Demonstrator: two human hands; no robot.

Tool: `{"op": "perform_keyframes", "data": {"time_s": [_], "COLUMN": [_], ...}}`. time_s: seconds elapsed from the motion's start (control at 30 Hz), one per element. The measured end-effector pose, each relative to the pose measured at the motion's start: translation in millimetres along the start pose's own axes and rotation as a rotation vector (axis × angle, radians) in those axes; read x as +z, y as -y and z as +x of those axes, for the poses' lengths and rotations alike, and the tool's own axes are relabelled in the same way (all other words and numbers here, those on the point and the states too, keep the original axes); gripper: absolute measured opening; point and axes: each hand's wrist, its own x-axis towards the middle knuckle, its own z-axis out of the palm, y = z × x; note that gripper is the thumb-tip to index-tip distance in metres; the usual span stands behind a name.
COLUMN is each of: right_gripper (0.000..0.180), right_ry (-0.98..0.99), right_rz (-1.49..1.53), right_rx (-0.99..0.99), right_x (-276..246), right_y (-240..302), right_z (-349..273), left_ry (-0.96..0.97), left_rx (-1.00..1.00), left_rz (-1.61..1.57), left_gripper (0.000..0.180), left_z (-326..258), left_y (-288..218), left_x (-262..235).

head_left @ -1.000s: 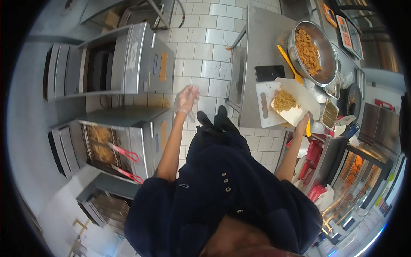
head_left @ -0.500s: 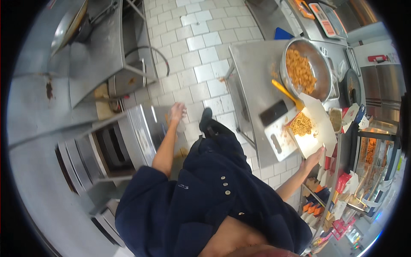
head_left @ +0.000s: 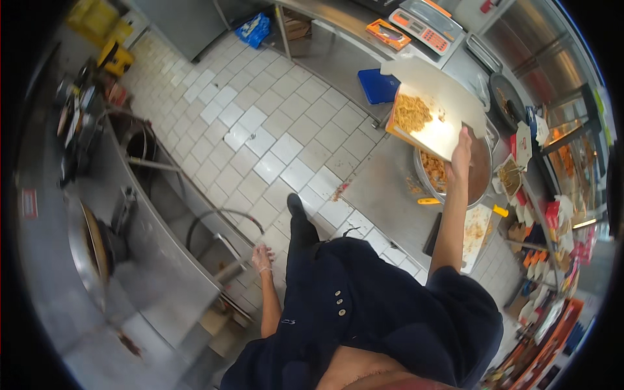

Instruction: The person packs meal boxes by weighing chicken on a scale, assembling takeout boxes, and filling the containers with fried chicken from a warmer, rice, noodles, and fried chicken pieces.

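Floor tiles (head_left: 273,159) are shining left of the table (head_left: 380,201).
Right hand (head_left: 461,151) is gripping the box (head_left: 455,84) by its near side, maybe keeping food (head_left: 412,112) in; left hand (head_left: 262,259) is hanging empty, fingers loose.

Light glares off floor tiles (head_left: 267,166); straight lines bow near the rim.

The right hand (head_left: 461,151) holds an open box (head_left: 437,135) with yellow food (head_left: 413,114) inside. The box hides part of a big metal bowl (head_left: 480,175) of brown food (head_left: 433,171). The left hand (head_left: 262,258), in a clear glove (head_left: 262,266), hangs loose on the left. A scale (head_left: 421,30) sits far away on the right.
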Motion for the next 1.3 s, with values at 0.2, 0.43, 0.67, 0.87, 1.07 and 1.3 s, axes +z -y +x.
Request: {"op": "perform_keyframes", "data": {"time_s": [0.2,0.43,0.67,0.87,1.07,1.3], "right_gripper": [0.046,0.047,0.055,0.075,0.071,0.040], "right_ry": [-0.176,-0.318,-0.429,-0.360,-0.707,-0.504], "right_rz": [0.096,0.163,0.165,0.119,-0.466,-0.488], "right_rx": [0.017,-0.110,-0.009,0.095,0.135,0.002], "right_x": [88,99,141,123,95,78], "right_y": [-19,-108,-80,-74,-71,-139], "right_z": [97,331,496,624,664,539], "left_ry": [0.373,0.653,0.656,0.537,0.724,0.870], "left_rx": [0.022,-0.071,-0.007,-0.190,-0.166,-0.136], "left_rz": [0.367,0.891,0.624,0.917,0.899,0.835], "left_gripper": [0.026,0.028,0.032,0.034,0.033,0.039], "left_z": [183,340,404,385,424,461], "left_y": [-166,-311,-367,-386,-428,-500], "left_x": [75,187,217,306,452,620]}}
